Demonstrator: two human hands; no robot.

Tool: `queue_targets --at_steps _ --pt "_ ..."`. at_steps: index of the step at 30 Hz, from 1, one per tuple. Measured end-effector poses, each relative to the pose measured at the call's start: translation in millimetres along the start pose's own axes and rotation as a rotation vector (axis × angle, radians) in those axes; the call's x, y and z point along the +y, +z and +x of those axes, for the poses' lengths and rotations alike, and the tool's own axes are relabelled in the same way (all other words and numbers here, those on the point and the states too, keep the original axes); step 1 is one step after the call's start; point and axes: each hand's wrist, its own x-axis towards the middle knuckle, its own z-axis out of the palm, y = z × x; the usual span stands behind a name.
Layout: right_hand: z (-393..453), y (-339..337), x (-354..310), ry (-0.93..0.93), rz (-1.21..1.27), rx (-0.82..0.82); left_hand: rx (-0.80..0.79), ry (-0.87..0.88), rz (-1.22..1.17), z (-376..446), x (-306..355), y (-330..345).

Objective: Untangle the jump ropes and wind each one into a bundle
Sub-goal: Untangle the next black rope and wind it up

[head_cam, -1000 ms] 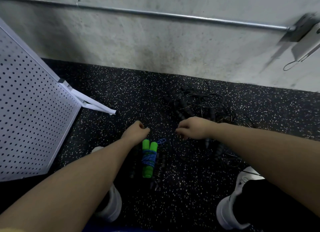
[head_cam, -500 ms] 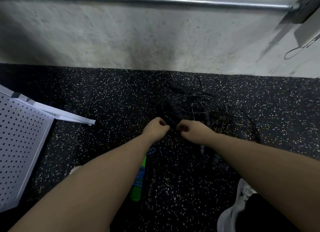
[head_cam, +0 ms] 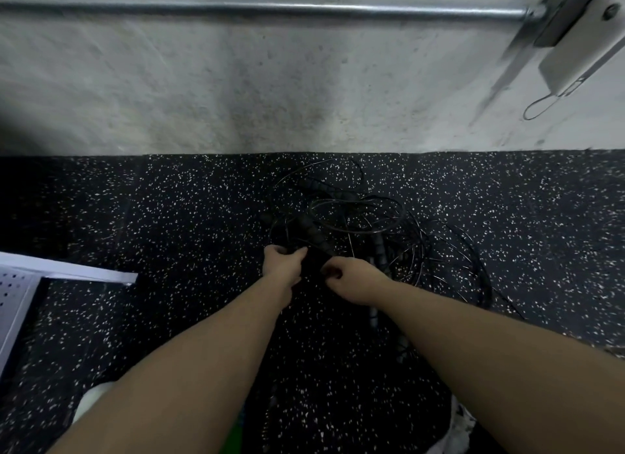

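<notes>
Jump ropes (head_cam: 358,223) are lying in one black tangle, uncountable, just beyond two hands; left hand (head_cam: 282,264) and right hand (head_cam: 353,279) are curling into it, grips unclear.

Tangle of black jump ropes (head_cam: 358,223) at centre frame, thin cords looping loosely over speckled floor, ribbed black handles (head_cam: 313,232) lying slanted among the loops

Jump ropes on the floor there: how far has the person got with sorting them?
Early on. The black rope tangle lies unsorted against the wall. In hand: the left hand and right hand reach into its near edge, fingers curled, seemingly around black cord. A green sliver shows under the left arm; whether that is a finished bundle cannot be told. Untangling and winding remain.
</notes>
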Motion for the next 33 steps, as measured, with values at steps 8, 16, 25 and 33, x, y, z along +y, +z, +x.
queue_targets --at_steps 8,16,25,33 --pt "-33 -23 -29 -0.079 -0.049 0.033 -0.079 0.1 -0.001 -60 37 -10" --pt "-107 -67 -61 -0.169 -0.184 0.024 -0.172 0.482 0.525 -127 64 -33" --pt "-207 -108 -81 -0.202 -0.273 0.123 -0.206 0.836 0.707 -227 101 -53" --pt "-246 -142 -102 -0.285 -0.125 0.332 -0.297 0.992 0.679 -313 149 -76"
